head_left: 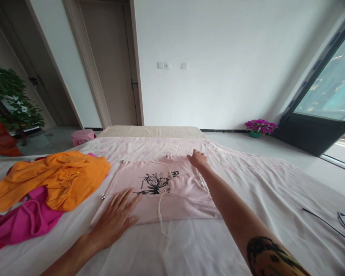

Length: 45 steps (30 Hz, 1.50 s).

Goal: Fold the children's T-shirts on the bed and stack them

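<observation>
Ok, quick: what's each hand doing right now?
Left hand: open, laid flat on the pink garment, holding nothing.
Right hand: fingers bent at the garment's far edge; can't tell whether it grips.

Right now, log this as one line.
left hand: open, flat on pink butterfly-print garment | right hand: at far right corner, grip unclear | white cord: past near edge | orange-and-magenta clothes pile: left, on sheet

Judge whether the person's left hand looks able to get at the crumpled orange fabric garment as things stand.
Probably yes: the left hand lies spread on the pale pink printed fabric garment, and the orange garment lies uncovered to that hand's left, with nothing standing between them.
</observation>
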Each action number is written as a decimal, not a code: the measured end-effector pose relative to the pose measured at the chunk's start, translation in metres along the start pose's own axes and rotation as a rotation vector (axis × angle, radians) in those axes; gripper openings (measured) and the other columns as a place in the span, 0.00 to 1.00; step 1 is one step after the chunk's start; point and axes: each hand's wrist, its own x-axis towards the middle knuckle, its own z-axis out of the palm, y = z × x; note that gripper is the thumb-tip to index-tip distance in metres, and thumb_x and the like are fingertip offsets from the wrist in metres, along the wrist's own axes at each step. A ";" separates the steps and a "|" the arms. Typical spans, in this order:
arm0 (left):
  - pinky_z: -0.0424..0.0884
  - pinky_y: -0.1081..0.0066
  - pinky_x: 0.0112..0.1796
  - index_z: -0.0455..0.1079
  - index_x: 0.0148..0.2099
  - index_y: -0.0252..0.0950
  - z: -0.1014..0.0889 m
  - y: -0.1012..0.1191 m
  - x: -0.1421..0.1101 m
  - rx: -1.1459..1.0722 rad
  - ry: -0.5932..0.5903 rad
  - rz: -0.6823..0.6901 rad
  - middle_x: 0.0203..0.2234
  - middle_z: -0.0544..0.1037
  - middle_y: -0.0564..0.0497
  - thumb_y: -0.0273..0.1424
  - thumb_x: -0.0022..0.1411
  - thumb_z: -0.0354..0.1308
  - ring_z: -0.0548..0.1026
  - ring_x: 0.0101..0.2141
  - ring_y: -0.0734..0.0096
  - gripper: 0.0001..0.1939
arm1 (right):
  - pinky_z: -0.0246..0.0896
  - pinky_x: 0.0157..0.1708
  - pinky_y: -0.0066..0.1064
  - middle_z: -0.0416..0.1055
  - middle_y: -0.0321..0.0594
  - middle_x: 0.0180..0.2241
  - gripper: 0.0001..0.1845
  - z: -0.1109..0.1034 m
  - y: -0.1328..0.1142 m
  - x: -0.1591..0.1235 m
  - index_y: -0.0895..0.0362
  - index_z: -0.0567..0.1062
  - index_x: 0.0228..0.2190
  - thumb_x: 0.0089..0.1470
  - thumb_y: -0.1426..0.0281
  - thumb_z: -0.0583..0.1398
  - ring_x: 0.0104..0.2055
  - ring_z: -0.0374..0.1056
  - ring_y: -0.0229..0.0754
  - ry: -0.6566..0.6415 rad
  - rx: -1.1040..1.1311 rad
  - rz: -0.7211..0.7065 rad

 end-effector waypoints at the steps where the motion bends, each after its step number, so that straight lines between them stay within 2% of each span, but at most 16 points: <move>1: 0.55 0.51 0.61 0.45 0.71 0.53 0.000 0.000 0.000 -0.008 -0.004 -0.001 0.68 0.55 0.48 0.48 0.67 0.48 0.55 0.65 0.54 0.33 | 0.58 0.50 0.44 0.71 0.56 0.51 0.25 0.002 -0.006 0.003 0.61 0.71 0.53 0.56 0.63 0.57 0.55 0.63 0.57 -0.016 0.022 -0.007; 5: 0.56 0.51 0.61 0.46 0.71 0.53 -0.002 -0.001 -0.001 -0.061 -0.017 0.002 0.68 0.55 0.48 0.47 0.67 0.49 0.55 0.66 0.54 0.33 | 0.61 0.44 0.30 0.76 0.43 0.45 0.16 0.008 -0.013 -0.005 0.54 0.78 0.43 0.54 0.71 0.56 0.48 0.69 0.44 -0.037 0.142 -0.131; 9: 0.57 0.56 0.62 0.54 0.68 0.52 -0.004 -0.007 -0.001 -0.205 -0.023 -0.036 0.67 0.58 0.50 0.43 0.68 0.49 0.58 0.64 0.59 0.28 | 0.63 0.43 0.28 0.77 0.38 0.38 0.15 0.011 0.017 -0.030 0.56 0.79 0.31 0.47 0.75 0.54 0.43 0.71 0.41 -0.018 0.409 -0.397; 11: 0.61 0.62 0.60 0.60 0.65 0.48 -0.004 -0.018 0.006 -0.318 -0.011 -0.143 0.63 0.65 0.50 0.40 0.69 0.47 0.64 0.61 0.64 0.24 | 0.64 0.38 0.28 0.76 0.37 0.30 0.13 0.009 0.037 -0.038 0.57 0.78 0.27 0.43 0.76 0.54 0.36 0.72 0.42 -0.060 0.503 -0.375; 13: 0.65 0.66 0.57 0.65 0.62 0.43 -0.005 -0.036 0.021 -0.404 0.031 -0.281 0.57 0.72 0.49 0.37 0.68 0.46 0.70 0.56 0.67 0.22 | 0.63 0.35 0.28 0.76 0.37 0.29 0.14 0.004 0.046 -0.038 0.56 0.78 0.29 0.44 0.75 0.53 0.34 0.72 0.42 -0.051 0.474 -0.240; 17: 0.65 0.66 0.55 0.70 0.56 0.40 -0.005 -0.081 0.070 -0.353 0.095 -0.476 0.53 0.75 0.48 0.32 0.64 0.48 0.72 0.53 0.64 0.20 | 0.61 0.41 0.30 0.77 0.40 0.43 0.17 -0.005 0.020 -0.023 0.53 0.78 0.41 0.54 0.67 0.53 0.45 0.71 0.44 -0.049 0.276 -0.141; 19: 0.65 0.67 0.54 0.71 0.55 0.41 -0.001 -0.101 0.094 -0.289 0.082 -0.546 0.54 0.74 0.49 0.29 0.62 0.49 0.71 0.54 0.64 0.20 | 0.62 0.39 0.31 0.77 0.44 0.42 0.20 -0.002 -0.002 -0.016 0.55 0.77 0.44 0.56 0.59 0.55 0.43 0.72 0.46 -0.115 0.228 -0.112; 21: 0.65 0.68 0.53 0.70 0.56 0.41 0.006 -0.116 0.114 -0.258 0.058 -0.611 0.56 0.73 0.48 0.27 0.61 0.50 0.71 0.53 0.65 0.21 | 0.62 0.34 0.31 0.78 0.45 0.35 0.22 0.004 -0.018 -0.015 0.57 0.78 0.41 0.52 0.54 0.59 0.35 0.73 0.46 -0.213 0.209 -0.105; 24: 0.65 0.69 0.51 0.65 0.61 0.37 0.019 -0.133 0.131 -0.243 0.043 -0.677 0.57 0.70 0.44 0.28 0.61 0.50 0.72 0.51 0.65 0.25 | 0.59 0.29 0.29 0.77 0.41 0.29 0.14 0.015 -0.027 -0.018 0.55 0.79 0.32 0.51 0.58 0.60 0.30 0.71 0.42 -0.279 0.171 -0.178; 28: 0.67 0.68 0.46 0.63 0.61 0.32 0.030 -0.150 0.144 -0.247 0.002 -0.736 0.50 0.75 0.40 0.33 0.58 0.54 0.74 0.49 0.59 0.28 | 0.57 0.31 0.26 0.77 0.39 0.35 0.09 0.019 -0.018 -0.021 0.54 0.79 0.32 0.49 0.70 0.59 0.37 0.70 0.41 -0.131 0.238 -0.250; 33: 0.66 0.74 0.35 0.75 0.47 0.39 0.022 -0.155 0.148 -0.295 -0.060 -0.715 0.34 0.79 0.51 0.34 0.55 0.56 0.76 0.36 0.66 0.17 | 0.59 0.30 0.25 0.74 0.38 0.32 0.12 -0.008 -0.001 -0.031 0.58 0.75 0.36 0.47 0.70 0.58 0.34 0.69 0.40 -0.099 0.553 -0.301; 35: 0.66 0.74 0.35 0.74 0.46 0.39 0.014 -0.151 0.141 -0.286 -0.028 -0.724 0.35 0.77 0.51 0.37 0.58 0.54 0.75 0.35 0.68 0.16 | 0.60 0.29 0.25 0.73 0.37 0.32 0.16 -0.025 0.008 -0.043 0.58 0.73 0.40 0.47 0.69 0.57 0.33 0.68 0.39 -0.116 0.741 -0.382; 37: 0.66 0.73 0.36 0.71 0.52 0.40 0.006 -0.145 0.129 -0.250 0.044 -0.693 0.39 0.76 0.51 0.36 0.60 0.52 0.74 0.37 0.68 0.19 | 0.61 0.31 0.25 0.72 0.37 0.34 0.20 -0.039 0.019 -0.058 0.57 0.71 0.45 0.48 0.68 0.58 0.33 0.68 0.39 -0.163 0.824 -0.458; 39: 0.66 0.73 0.39 0.68 0.56 0.42 0.002 -0.138 0.114 -0.203 0.083 -0.591 0.44 0.75 0.50 0.35 0.60 0.52 0.74 0.41 0.68 0.21 | 0.62 0.33 0.26 0.73 0.37 0.35 0.22 -0.045 0.031 -0.073 0.57 0.72 0.46 0.46 0.68 0.61 0.34 0.68 0.39 -0.271 0.749 -0.525; 42: 0.67 0.72 0.42 0.70 0.53 0.43 0.003 -0.129 0.098 -0.180 -0.003 -0.450 0.43 0.74 0.50 0.32 0.59 0.53 0.73 0.44 0.66 0.19 | 0.62 0.33 0.27 0.74 0.36 0.33 0.21 -0.037 0.045 -0.090 0.55 0.77 0.42 0.42 0.72 0.63 0.33 0.68 0.39 -0.452 0.468 -0.607; 45: 0.67 0.72 0.43 0.74 0.44 0.42 0.002 -0.122 0.095 -0.172 -0.048 -0.463 0.39 0.73 0.50 0.31 0.57 0.53 0.74 0.42 0.65 0.13 | 0.63 0.36 0.28 0.76 0.36 0.33 0.13 -0.026 0.050 -0.098 0.55 0.80 0.33 0.43 0.74 0.61 0.35 0.69 0.40 -0.495 0.403 -0.613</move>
